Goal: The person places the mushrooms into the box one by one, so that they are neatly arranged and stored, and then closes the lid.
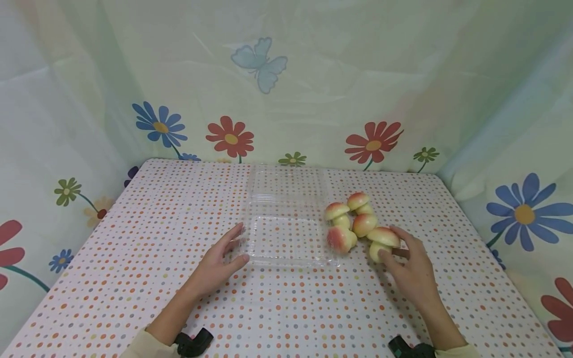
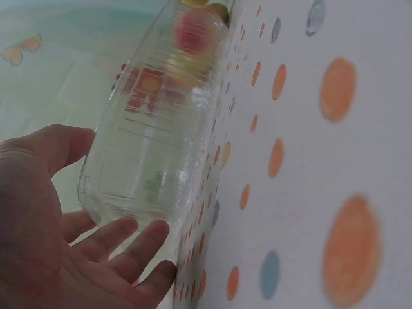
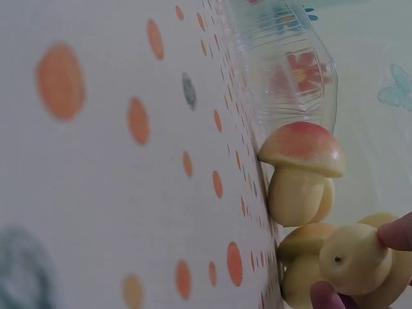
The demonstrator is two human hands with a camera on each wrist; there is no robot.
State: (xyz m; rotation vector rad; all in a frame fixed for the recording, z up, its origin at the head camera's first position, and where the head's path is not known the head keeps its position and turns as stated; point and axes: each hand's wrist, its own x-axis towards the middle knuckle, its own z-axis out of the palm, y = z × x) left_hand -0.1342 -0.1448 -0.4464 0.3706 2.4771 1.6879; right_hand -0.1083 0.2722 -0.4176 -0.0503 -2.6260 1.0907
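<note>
On the dotted tablecloth a clear plastic container lies with its hinged lid folded open toward the back. My left hand is at the container's left side, thumb and fingers spread around that end with the fingertips right at its wall. With thumb and fingers my right hand pinches a toy mushroom, cream with a red-flushed cap. Its round stem end faces the right wrist camera. Several similar mushrooms lie grouped between the container and my right hand.
Behind the table hangs a pale curtain printed with flowers and a butterfly, and it also lines both sides. Black wrist mounts show at both sleeves.
</note>
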